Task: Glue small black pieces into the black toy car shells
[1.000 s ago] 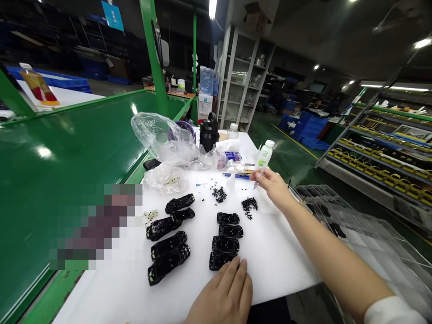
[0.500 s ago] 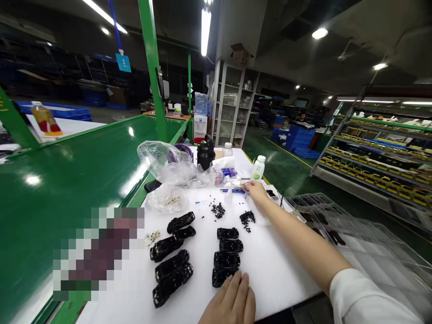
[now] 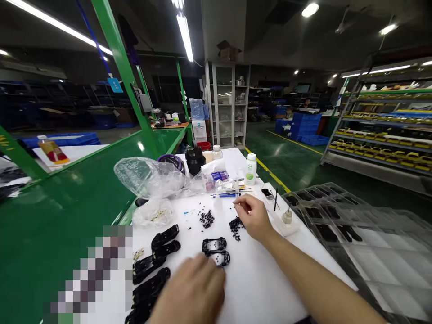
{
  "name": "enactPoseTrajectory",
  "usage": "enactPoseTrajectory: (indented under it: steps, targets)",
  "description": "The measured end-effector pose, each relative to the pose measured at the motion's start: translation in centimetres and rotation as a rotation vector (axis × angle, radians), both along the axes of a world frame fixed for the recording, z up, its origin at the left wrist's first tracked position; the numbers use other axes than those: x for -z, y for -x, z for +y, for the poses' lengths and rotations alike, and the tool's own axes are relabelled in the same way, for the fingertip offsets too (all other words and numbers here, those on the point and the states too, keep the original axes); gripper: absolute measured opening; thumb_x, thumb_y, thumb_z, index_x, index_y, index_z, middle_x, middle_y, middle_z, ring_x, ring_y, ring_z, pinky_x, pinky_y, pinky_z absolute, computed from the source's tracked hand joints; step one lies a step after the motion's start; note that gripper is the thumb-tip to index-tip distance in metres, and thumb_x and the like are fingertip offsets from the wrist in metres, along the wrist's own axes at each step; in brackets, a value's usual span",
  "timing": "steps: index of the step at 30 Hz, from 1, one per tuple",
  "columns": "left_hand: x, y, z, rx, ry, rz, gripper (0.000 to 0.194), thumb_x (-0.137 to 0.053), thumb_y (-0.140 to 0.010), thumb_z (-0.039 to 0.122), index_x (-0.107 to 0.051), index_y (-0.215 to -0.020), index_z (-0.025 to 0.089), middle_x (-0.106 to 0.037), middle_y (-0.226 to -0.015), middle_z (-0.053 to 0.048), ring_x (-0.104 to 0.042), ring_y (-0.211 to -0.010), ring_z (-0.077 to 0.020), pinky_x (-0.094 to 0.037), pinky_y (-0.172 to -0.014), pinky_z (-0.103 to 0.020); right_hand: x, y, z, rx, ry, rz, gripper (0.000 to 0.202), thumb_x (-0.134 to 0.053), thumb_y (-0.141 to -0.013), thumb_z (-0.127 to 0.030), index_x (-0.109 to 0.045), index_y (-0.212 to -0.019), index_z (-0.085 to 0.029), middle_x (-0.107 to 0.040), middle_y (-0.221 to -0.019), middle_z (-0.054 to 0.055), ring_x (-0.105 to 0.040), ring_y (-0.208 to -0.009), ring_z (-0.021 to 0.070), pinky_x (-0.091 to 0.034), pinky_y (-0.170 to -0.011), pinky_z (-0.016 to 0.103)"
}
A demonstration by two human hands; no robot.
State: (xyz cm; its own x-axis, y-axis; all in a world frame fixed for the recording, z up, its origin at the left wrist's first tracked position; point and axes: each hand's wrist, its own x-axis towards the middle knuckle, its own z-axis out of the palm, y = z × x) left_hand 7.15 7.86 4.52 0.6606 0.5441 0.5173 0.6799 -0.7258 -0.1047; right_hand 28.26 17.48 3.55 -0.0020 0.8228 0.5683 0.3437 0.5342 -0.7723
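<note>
Bags (image 3: 150,177), a flask (image 3: 195,163) and a white bottle (image 3: 250,169) crowded the far part of the tabletop (image 3: 261,288), a blue pen (image 3: 226,195) just nearer. Two heaps of black bits (image 3: 206,219) lay between these and two cars (image 3: 214,245), set side by side, long axes running left to right. More cars (image 3: 165,236) slanted at left, right ends farther off, the nearest partly cut off. The left hand (image 3: 192,288), blurred, overlapped the two cars' near edge; its grip I couldn't tell. The right hand (image 3: 254,217) hid part of one heap, thumb and forefinger close together, anything between them indistinct.
</note>
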Motion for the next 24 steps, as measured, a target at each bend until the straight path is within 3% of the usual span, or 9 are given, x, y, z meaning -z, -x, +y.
enactPoseTrajectory:
  steps: [3,5,7,10,13,16,20,24]
  targets:
    - [-4.1,2.7,4.5,-0.264,0.286,0.113,0.023,-0.048,-0.089,0.022,-0.066,-0.075,0.022,-0.063,-0.070,-0.004,-0.057,-0.071,-0.0210,-0.041,-0.063,-0.033,1.2,0.3,-0.2,-0.018,0.045,0.065,0.011,-0.055,-0.086,-0.021,-0.066,-0.084,-0.017,-0.039,-0.056,-0.006,-0.039,-0.052,0.0114,-0.034,-0.052,0.025]
    - [-5.2,3.8,7.2,-0.380,0.445,0.168,0.027,-0.046,-0.090,0.025,-0.070,-0.077,0.023,-0.066,-0.076,-0.004,-0.059,-0.074,-0.0207,-0.043,-0.066,-0.032,1.3,0.2,-0.7,-0.066,0.053,0.085,0.011,-0.056,-0.086,-0.022,-0.066,-0.084,-0.017,-0.043,-0.059,-0.005,-0.042,-0.055,0.0116,-0.036,-0.054,0.025]
    - [-4.7,3.6,9.2,-0.323,0.567,0.264,0.028,-0.046,-0.090,0.023,-0.073,-0.084,0.025,-0.068,-0.088,-0.004,-0.062,-0.080,-0.0200,-0.045,-0.070,-0.031,1.1,0.0,-1.2,-0.086,0.052,0.115,0.013,-0.054,-0.088,-0.023,-0.066,-0.086,-0.017,-0.048,-0.064,-0.003,-0.045,-0.059,0.0122,-0.038,-0.056,0.025]
    - [-2.4,2.1,11.1,-0.300,0.550,0.326,0.026,-0.048,-0.083,0.014,-0.072,-0.083,0.024,-0.068,-0.088,-0.006,-0.062,-0.088,-0.0236,-0.046,-0.075,-0.034,0.7,-0.3,-1.4,-0.084,0.051,0.147,0.016,-0.050,-0.091,-0.023,-0.065,-0.088,-0.017,-0.052,-0.069,-0.001,-0.047,-0.062,0.0127,-0.039,-0.058,0.025]
    - [-0.3,1.1,12.1,-0.315,0.550,0.330,0.021,-0.054,-0.077,0.012,-0.072,-0.082,0.022,-0.068,-0.087,-0.007,-0.061,-0.091,-0.0256,-0.047,-0.077,-0.035,0.7,-0.3,-1.3,-0.093,0.042,0.130,0.014,-0.052,-0.090,-0.021,-0.065,-0.085,-0.017,-0.054,-0.071,-0.001,-0.048,-0.063,0.0130,-0.038,-0.059,0.026]
    - [0.6,1.2,12.5,-0.312,0.561,0.299,0.019,-0.056,-0.077,0.014,-0.071,-0.084,0.023,-0.069,-0.089,-0.005,-0.061,-0.090,-0.0234,-0.047,-0.077,-0.032,0.8,-0.1,-1.4,-0.112,0.041,0.085,0.013,-0.053,-0.089,-0.018,-0.064,-0.083,-0.018,-0.051,-0.069,-0.002,-0.046,-0.062,0.0123,-0.037,-0.057,0.026]
    - [0.7,1.5,12.4,-0.290,0.562,0.241,0.021,-0.050,-0.084,0.016,-0.069,-0.077,0.022,-0.068,-0.084,-0.004,-0.061,-0.086,-0.0219,-0.045,-0.077,-0.032,1.0,0.5,-1.7,-0.161,0.047,-0.010,0.012,-0.055,-0.087,-0.014,-0.065,-0.083,-0.019,-0.050,-0.069,-0.003,-0.048,-0.063,0.0117,-0.038,-0.059,0.025]
    - [-1.0,1.9,10.9,-0.307,0.551,0.132,0.019,-0.047,-0.086,0.019,-0.064,-0.079,0.020,-0.066,-0.084,-0.004,-0.058,-0.082,-0.0208,-0.044,-0.075,-0.033,1.6,0.8,-1.8,-0.179,0.085,-0.131,0.013,-0.053,-0.088,-0.012,-0.065,-0.088,-0.018,-0.055,-0.075,-0.001,-0.051,-0.065,0.0119,-0.041,-0.061,0.024]
